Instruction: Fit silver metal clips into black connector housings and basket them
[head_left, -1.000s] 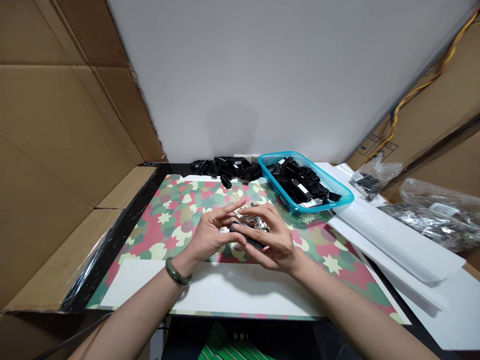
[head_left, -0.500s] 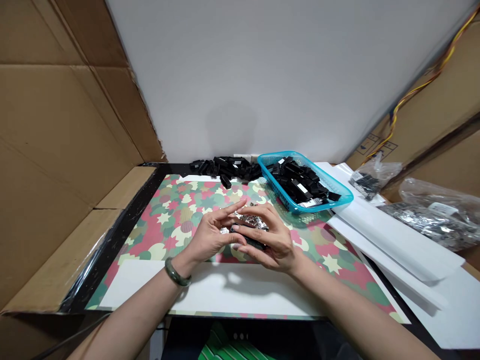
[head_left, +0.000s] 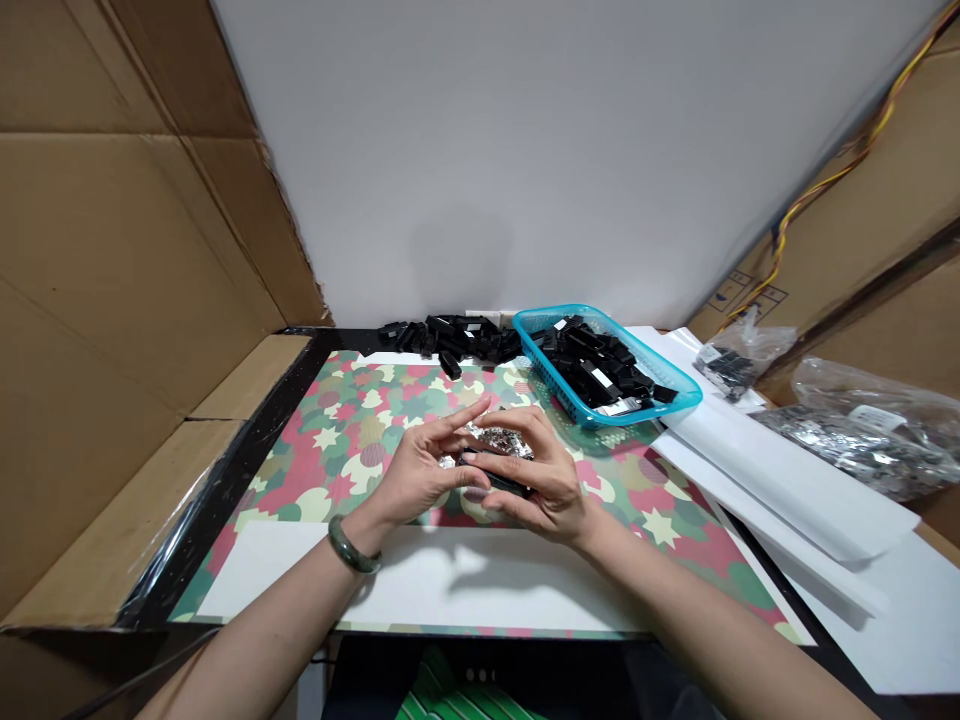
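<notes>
A small black oblong piece (head_left: 504, 484) is gripped between the thumb and fingers of my right hand (head_left: 546, 478). My left hand (head_left: 429, 464) meets it from the other side, its thumb and fingertip pressed at the piece's left end. What the left fingertips pinch there, if anything besides the piece, is too small to make out. Just behind the fingers lies a heap of small shiny metal parts (head_left: 504, 440), partly hidden by both hands. Under everything is a camouflage-patterned mat (head_left: 330, 470).
Several similar black pieces (head_left: 457, 336) are piled against the back wall. A blue basket (head_left: 574, 408) full of them stands right of that pile. Plastic bags of metal parts (head_left: 862, 445) and white sheets (head_left: 795, 490) lie at the right. Cardboard (head_left: 112, 300) walls the left side.
The hands and the black piece stay almost in the same place, with only slight finger movement. The view has shifted a little.
</notes>
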